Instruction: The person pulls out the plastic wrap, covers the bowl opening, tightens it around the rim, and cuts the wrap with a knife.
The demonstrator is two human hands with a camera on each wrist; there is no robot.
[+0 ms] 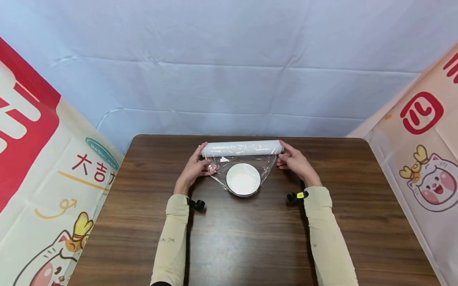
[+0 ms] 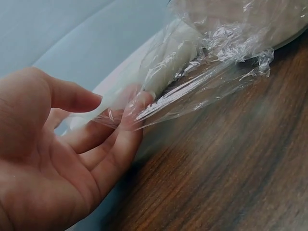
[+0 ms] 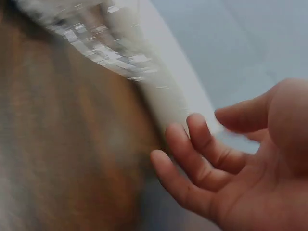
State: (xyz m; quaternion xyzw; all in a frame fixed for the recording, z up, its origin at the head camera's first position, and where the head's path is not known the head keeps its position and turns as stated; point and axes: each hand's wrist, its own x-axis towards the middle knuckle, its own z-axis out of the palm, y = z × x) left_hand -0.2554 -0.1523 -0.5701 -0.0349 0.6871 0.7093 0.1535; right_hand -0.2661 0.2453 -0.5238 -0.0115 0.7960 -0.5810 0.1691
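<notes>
A white roll of plastic wrap (image 1: 241,148) lies crosswise between the two hands near the table's far edge. My left hand (image 1: 195,169) grips its left end, with thin clear film draped over the fingers in the left wrist view. At the other end, my right hand (image 1: 295,161) holds the roll between thumb and fingers; the right wrist view is blurred. From the roll, a sheet of clear film (image 2: 192,91) runs down to a round white dish (image 1: 243,179) and bunches in creases at its edge. The dish stands on the table between the hands, just nearer than the roll.
The brown wooden table (image 1: 247,246) extends on both sides of the arms. A pale cloth backdrop (image 1: 229,79) hangs behind its far edge. Printed banners with cartoon cats stand to the left and right. Each wrist wears a black strap with a small camera.
</notes>
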